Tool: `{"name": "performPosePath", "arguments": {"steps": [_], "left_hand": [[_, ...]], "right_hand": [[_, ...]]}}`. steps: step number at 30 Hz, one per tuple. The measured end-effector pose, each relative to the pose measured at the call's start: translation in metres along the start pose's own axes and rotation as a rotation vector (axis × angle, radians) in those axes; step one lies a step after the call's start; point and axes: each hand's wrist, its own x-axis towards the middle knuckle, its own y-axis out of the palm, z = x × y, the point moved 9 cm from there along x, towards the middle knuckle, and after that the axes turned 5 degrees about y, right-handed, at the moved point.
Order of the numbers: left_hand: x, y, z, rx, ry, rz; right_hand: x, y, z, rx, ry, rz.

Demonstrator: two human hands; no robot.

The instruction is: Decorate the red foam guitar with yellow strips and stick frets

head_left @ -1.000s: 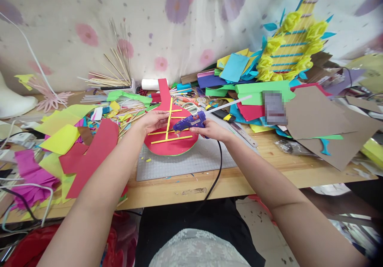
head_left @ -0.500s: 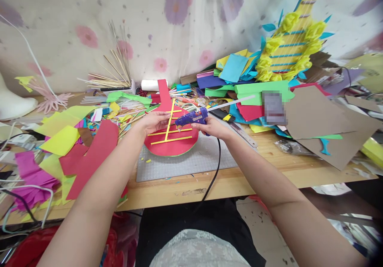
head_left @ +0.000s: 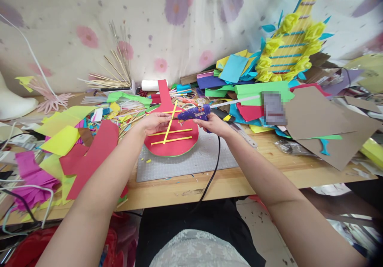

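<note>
My left hand (head_left: 157,123) pinches a thin yellow strip (head_left: 168,130), held at a slant above a red guitar-shaped cutout (head_left: 176,149). In my right hand (head_left: 216,125) is a purple hot glue gun (head_left: 194,114), a white glue stick (head_left: 236,101) jutting from its back. The gun's nozzle points left, close to the strip; whether they touch I cannot tell. Several yellow strips lie crosswise on the red cutout. Beneath the cutout is a grey cutting mat (head_left: 155,170). A black cord (head_left: 216,167) hangs from the gun over the table edge.
At left lie red card pieces (head_left: 97,155) and magenta paper (head_left: 34,181). Skewers (head_left: 112,77) stand behind. To the right are a metal ruler (head_left: 243,135), brown card (head_left: 323,119) and a yellow paper guitar (head_left: 285,52) leaning on the curtain.
The yellow strip in my left hand has tilted further to the right at its top. My right hand has shifted the glue gun slightly right, its nozzle still near the strip.
</note>
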Motion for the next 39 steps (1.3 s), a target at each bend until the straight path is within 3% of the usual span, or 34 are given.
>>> {"name": "performPosePath", "arguments": {"steps": [39], "left_hand": [[-0.012,-0.003,0.007,0.16,-0.13,0.106]], "right_hand": [[0.018,-0.028,-0.028,0.115,0.058,-0.222]]}}
